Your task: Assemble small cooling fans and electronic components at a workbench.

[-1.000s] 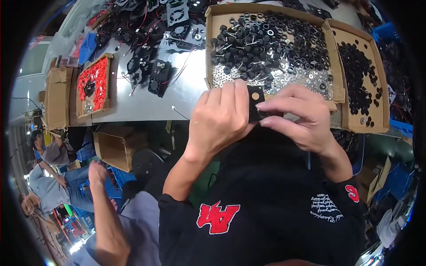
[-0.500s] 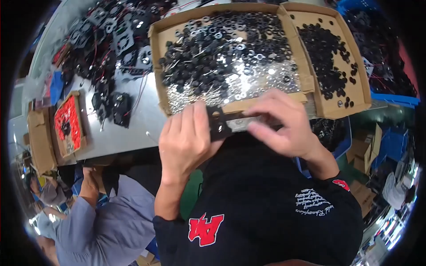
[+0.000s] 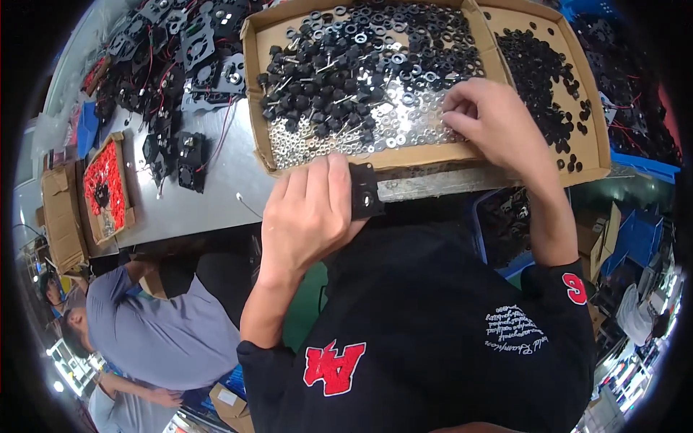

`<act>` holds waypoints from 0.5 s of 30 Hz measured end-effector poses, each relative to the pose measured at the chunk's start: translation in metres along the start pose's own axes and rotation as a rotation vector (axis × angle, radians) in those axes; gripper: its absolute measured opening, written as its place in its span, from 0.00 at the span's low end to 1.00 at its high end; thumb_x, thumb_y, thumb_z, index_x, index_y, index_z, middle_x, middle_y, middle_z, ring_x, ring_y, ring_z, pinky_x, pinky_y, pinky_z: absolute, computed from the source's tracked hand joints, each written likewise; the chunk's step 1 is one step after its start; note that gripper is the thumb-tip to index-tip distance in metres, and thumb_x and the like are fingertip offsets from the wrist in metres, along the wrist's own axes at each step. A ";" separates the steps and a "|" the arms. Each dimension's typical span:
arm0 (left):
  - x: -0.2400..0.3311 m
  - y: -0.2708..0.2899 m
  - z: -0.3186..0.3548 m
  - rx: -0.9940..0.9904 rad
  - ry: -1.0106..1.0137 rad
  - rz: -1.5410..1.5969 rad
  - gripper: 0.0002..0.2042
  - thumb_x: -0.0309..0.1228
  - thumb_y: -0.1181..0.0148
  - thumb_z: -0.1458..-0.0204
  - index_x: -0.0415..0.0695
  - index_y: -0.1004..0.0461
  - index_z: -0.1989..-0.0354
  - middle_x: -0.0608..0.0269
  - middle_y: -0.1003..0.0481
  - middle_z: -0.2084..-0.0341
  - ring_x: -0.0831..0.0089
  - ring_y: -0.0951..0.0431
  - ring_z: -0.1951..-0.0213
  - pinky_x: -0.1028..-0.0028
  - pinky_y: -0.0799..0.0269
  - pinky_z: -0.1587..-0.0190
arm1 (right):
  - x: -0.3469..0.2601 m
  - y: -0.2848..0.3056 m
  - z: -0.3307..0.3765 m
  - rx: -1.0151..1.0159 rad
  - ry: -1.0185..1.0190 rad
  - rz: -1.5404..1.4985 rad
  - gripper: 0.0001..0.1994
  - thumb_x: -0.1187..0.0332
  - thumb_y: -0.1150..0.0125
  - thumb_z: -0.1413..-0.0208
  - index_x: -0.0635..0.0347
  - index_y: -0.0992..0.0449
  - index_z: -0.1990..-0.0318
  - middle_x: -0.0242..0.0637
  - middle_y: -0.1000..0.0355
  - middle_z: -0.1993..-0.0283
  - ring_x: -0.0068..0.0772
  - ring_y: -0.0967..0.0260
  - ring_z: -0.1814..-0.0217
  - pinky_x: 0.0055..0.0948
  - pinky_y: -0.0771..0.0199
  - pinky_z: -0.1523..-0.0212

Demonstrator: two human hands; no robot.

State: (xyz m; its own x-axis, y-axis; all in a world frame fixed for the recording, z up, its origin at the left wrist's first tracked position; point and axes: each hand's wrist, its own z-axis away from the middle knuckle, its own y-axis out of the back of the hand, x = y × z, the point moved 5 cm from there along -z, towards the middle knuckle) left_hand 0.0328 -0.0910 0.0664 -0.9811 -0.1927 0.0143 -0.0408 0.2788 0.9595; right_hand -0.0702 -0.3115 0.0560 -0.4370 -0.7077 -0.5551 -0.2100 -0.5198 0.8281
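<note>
In front of my body, at the table edge, my left hand (image 3: 307,213) is closed round a flat black plastic part (image 3: 367,189) with a bright metal piece on it. The fingers cover most of that part. My right hand (image 3: 491,119) reaches over a shallow cardboard tray (image 3: 404,157), fingertips bent together down at the small metal washers (image 3: 422,133). Whatever those fingertips pinch is hidden. Black knobs with metal stems (image 3: 325,86) fill the tray's left half, and dark ring washers (image 3: 433,36) lie toward its far side.
Small black round pieces (image 3: 545,94) lie in a second cardboard tray at the right. Black fan-like assemblies with red wires (image 3: 195,72) are heaped on the metal table at left. Beyond them sits a small box of red pieces (image 3: 108,184). A person in grey (image 3: 159,325) works at lower left.
My right hand has moved away from the black part, up and right into the tray. My left hand still holds the part at the table edge.
</note>
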 end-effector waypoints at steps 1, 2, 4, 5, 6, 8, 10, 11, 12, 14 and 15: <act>0.000 0.001 -0.001 0.004 -0.006 0.006 0.31 0.46 0.30 0.60 0.35 0.29 0.52 0.55 0.24 0.64 0.62 0.22 0.66 0.68 0.25 0.64 | 0.001 0.000 -0.003 -0.043 -0.030 -0.015 0.08 0.71 0.36 0.50 0.68 0.22 0.66 0.40 0.27 0.73 0.32 0.28 0.71 0.29 0.28 0.66; 0.001 0.002 -0.002 0.009 -0.012 0.013 0.31 0.46 0.30 0.60 0.35 0.29 0.53 0.55 0.24 0.64 0.62 0.22 0.66 0.68 0.25 0.64 | 0.001 0.003 -0.004 -0.101 -0.088 -0.016 0.08 0.71 0.36 0.51 0.69 0.22 0.67 0.39 0.27 0.75 0.29 0.29 0.73 0.28 0.28 0.68; 0.000 0.000 -0.002 0.001 -0.003 0.006 0.31 0.47 0.31 0.60 0.36 0.29 0.53 0.56 0.24 0.65 0.63 0.22 0.67 0.68 0.26 0.64 | -0.001 0.005 -0.006 -0.095 -0.082 0.016 0.08 0.72 0.36 0.51 0.70 0.23 0.67 0.40 0.27 0.76 0.28 0.30 0.74 0.27 0.30 0.69; 0.001 0.002 -0.003 -0.004 -0.015 0.008 0.30 0.47 0.31 0.59 0.36 0.28 0.53 0.57 0.24 0.65 0.63 0.22 0.67 0.68 0.26 0.64 | -0.003 0.005 -0.004 -0.071 -0.077 0.019 0.08 0.72 0.37 0.50 0.70 0.23 0.66 0.38 0.26 0.76 0.23 0.30 0.74 0.24 0.31 0.70; 0.002 0.002 -0.004 -0.005 -0.021 0.009 0.30 0.48 0.31 0.59 0.36 0.28 0.53 0.57 0.24 0.65 0.63 0.22 0.68 0.68 0.26 0.64 | -0.006 0.004 -0.001 -0.080 -0.071 0.016 0.08 0.72 0.37 0.50 0.70 0.23 0.66 0.38 0.26 0.76 0.23 0.30 0.74 0.24 0.31 0.70; 0.001 -0.002 -0.005 -0.006 -0.015 -0.002 0.30 0.48 0.32 0.59 0.37 0.28 0.53 0.58 0.24 0.66 0.64 0.23 0.69 0.69 0.26 0.65 | -0.018 0.008 0.009 0.003 -0.036 -0.262 0.08 0.72 0.37 0.47 0.69 0.23 0.64 0.33 0.25 0.74 0.18 0.31 0.72 0.20 0.33 0.71; 0.002 -0.001 -0.005 0.055 -0.076 -0.004 0.20 0.39 0.38 0.56 0.34 0.28 0.60 0.62 0.31 0.75 0.69 0.29 0.75 0.72 0.32 0.71 | -0.039 0.000 0.023 -0.045 -0.028 -0.627 0.07 0.74 0.35 0.47 0.66 0.22 0.62 0.30 0.24 0.70 0.16 0.29 0.69 0.19 0.30 0.68; 0.001 -0.001 -0.004 0.051 -0.066 -0.007 0.20 0.39 0.38 0.56 0.34 0.28 0.60 0.62 0.31 0.75 0.69 0.29 0.75 0.72 0.32 0.71 | -0.053 -0.005 0.032 -0.071 -0.047 -0.809 0.07 0.75 0.34 0.47 0.66 0.21 0.61 0.30 0.24 0.69 0.17 0.28 0.67 0.20 0.28 0.66; 0.000 -0.004 -0.003 0.069 -0.082 -0.008 0.18 0.36 0.40 0.55 0.34 0.28 0.61 0.62 0.32 0.76 0.70 0.30 0.76 0.72 0.32 0.71 | -0.063 -0.015 0.038 -0.149 -0.065 -0.888 0.08 0.77 0.32 0.50 0.65 0.21 0.62 0.31 0.24 0.68 0.17 0.29 0.68 0.18 0.29 0.66; 0.000 -0.003 -0.004 0.083 -0.098 -0.017 0.16 0.34 0.42 0.54 0.34 0.28 0.61 0.63 0.32 0.76 0.70 0.30 0.76 0.73 0.33 0.72 | -0.080 -0.023 0.044 -0.180 -0.001 -0.877 0.06 0.77 0.32 0.50 0.66 0.20 0.64 0.31 0.24 0.68 0.17 0.29 0.68 0.18 0.30 0.66; 0.001 -0.004 -0.003 0.088 -0.102 -0.042 0.15 0.32 0.43 0.53 0.34 0.28 0.61 0.63 0.32 0.77 0.71 0.30 0.76 0.73 0.33 0.73 | -0.084 -0.027 0.044 -0.195 -0.004 -0.843 0.05 0.77 0.32 0.50 0.66 0.19 0.65 0.31 0.24 0.67 0.17 0.29 0.68 0.18 0.30 0.66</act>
State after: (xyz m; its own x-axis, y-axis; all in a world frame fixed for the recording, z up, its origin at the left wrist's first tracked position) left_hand 0.0327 -0.0948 0.0639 -0.9921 -0.1110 -0.0585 -0.0946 0.3547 0.9302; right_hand -0.0667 -0.2173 0.0837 -0.2060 -0.0477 -0.9774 -0.3113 -0.9437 0.1116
